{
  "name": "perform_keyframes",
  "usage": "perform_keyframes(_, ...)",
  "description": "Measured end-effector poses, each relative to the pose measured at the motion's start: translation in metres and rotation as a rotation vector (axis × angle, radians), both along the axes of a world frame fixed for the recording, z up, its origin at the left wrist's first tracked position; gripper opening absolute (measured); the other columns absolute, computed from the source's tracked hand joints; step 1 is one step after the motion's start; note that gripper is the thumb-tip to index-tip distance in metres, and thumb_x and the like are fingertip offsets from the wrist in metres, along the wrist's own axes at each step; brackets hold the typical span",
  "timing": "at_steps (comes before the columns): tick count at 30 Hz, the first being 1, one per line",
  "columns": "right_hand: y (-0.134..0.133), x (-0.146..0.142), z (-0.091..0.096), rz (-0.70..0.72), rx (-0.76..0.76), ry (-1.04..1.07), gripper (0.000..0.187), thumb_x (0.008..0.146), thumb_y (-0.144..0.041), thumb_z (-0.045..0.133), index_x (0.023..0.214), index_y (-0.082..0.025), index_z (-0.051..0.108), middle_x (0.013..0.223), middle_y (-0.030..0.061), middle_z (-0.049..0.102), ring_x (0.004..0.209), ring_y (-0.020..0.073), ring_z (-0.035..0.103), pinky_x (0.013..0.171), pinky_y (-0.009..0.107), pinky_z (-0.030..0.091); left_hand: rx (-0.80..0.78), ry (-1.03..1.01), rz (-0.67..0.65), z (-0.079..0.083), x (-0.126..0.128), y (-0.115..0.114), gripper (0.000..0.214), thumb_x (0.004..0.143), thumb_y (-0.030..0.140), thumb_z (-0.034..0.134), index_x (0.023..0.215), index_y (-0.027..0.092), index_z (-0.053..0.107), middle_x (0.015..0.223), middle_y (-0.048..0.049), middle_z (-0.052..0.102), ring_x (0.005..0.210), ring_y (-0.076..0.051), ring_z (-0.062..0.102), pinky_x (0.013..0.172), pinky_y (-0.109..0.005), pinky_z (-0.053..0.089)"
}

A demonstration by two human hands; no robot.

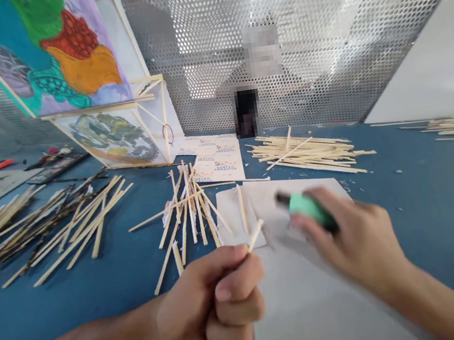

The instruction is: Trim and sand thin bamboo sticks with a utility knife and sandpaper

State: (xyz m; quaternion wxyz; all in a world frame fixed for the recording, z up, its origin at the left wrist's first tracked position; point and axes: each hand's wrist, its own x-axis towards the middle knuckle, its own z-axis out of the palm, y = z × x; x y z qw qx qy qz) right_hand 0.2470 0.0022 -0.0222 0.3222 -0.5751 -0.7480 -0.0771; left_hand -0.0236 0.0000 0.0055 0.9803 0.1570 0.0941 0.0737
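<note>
My left hand [228,299] is closed, pinching a thin wooden stick [256,234] between thumb and forefinger; its short end points up and to the right. To the right, my right hand [344,221] grips a small green tool with a dark tip [309,209], blurred by motion, so its exact kind is unclear. The tip points left, apart from the stick. Both hands are over white paper [297,306]. Another short stick [242,210] lies on a smaller sheet just beyond. A loose bundle of sticks [190,209] spreads out left of that sheet.
More sticks lie at the left [86,223] and in a pile [304,153] at the back right. Printed abrasive paper [220,157] lies by the perforated metal panel [202,55]. Painted boards on stick frames [67,52] stand back left on the blue table [443,241].
</note>
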Motion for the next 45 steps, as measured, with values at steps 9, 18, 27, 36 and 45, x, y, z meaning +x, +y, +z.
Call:
perform_keyframes(9,0.001,-0.029,0.014,0.082,-0.041,0.162,0.036,0.096,-0.056,0.056,0.102,-0.021,0.062,0.065,0.0009,0.063,0.050,0.0164,0.055,0.050,0.026,0.034,0.049,-0.009,0.070,-0.003,-0.001,0.013,0.043,0.100,0.041,0.055,0.066,0.021,0.038,0.056,0.0087,0.018,0.041,-0.006,-0.002,0.036,-0.021,-0.007)
perform_keyframes(18,-0.022,-0.042,0.030,0.291,-0.524,0.748,0.028,0.097,-0.047,0.060,0.086,-0.021,0.062,0.063,-0.0042,0.046,0.055,0.0117,0.038,0.049,0.024,0.036,0.192,0.115,0.043,-0.008,0.010,0.002,0.037,0.106,0.046,0.044,0.080,0.020,0.049,0.059,0.0098,0.024,0.040,-0.004,0.006,0.035,-0.016,0.011)
perform_keyframes(27,-0.019,-0.016,0.024,0.216,-0.421,1.015,0.018,0.090,-0.039,0.073,0.084,-0.023,0.069,0.059,-0.0028,0.050,0.051,0.0119,0.040,0.044,0.026,0.029,0.672,0.386,0.129,-0.009,0.015,-0.001,0.029,0.106,0.046,0.046,0.110,0.022,0.062,0.065,0.0080,0.033,0.046,-0.007,0.023,0.043,-0.017,0.026)
perform_keyframes(36,-0.017,0.003,0.032,0.152,-0.212,1.389,0.008,0.081,-0.019,0.077,0.079,-0.022,0.070,0.066,0.0008,0.057,0.051,0.0122,0.048,0.038,0.025,0.031,1.933,0.781,0.692,-0.007,0.002,0.007,0.020,0.107,0.029,0.046,0.111,0.023,0.065,0.062,0.0052,0.060,0.051,-0.009,0.056,0.049,-0.022,0.031)
perform_keyframes(45,-0.003,0.009,0.028,0.090,-0.085,1.284,0.013,0.081,-0.028,0.079,0.081,-0.020,0.068,0.070,-0.0016,0.052,0.049,0.0099,0.043,0.042,0.026,0.030,2.331,0.686,0.859,-0.007,0.000,0.011,0.012,0.100,0.019,0.058,0.110,0.019,0.064,0.065,0.0045,0.072,0.046,-0.009,0.061,0.046,-0.023,0.038)
